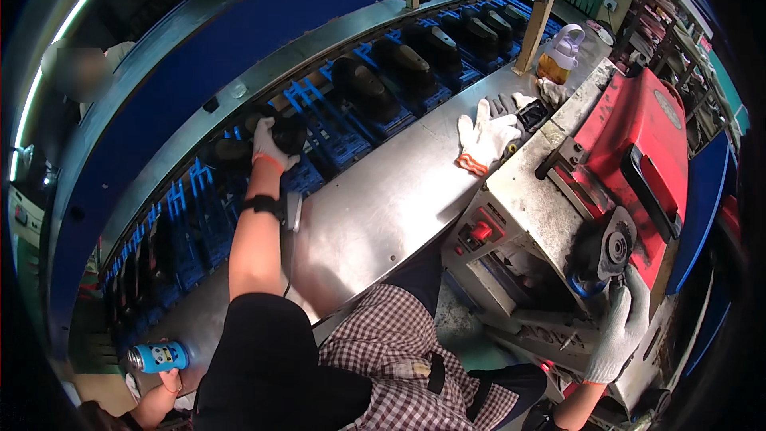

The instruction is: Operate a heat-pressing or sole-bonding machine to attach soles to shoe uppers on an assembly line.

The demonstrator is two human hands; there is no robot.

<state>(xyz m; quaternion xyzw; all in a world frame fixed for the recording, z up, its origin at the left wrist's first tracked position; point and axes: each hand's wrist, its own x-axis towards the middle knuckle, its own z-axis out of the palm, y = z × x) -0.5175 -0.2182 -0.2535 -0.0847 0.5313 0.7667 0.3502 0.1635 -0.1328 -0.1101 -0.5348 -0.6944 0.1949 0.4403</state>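
Note:
My left hand (271, 145), in a white glove, reaches over the conveyor with its fingers closed round a dark shoe (290, 134). Part of that shoe is hidden by the glove. On the right, my right hand (622, 326), also gloved in white, is at the front of a red machine (642, 132). Its fingers close on the lower end of a black shoe (604, 246), whose round, ringed face is turned outward; the exact grip is partly hidden. Several other dark shoes (363, 88) stand in a row on the blue-slatted conveyor (323, 124).
A bare metal ledge (359, 215) runs between me and the conveyor. A loose white glove (483, 136) and a bottle of amber liquid (556, 56) lie toward its far end. At lower left another person's hand (170, 381) is by a blue flask (159, 357). A blue beam (183, 64) spans overhead.

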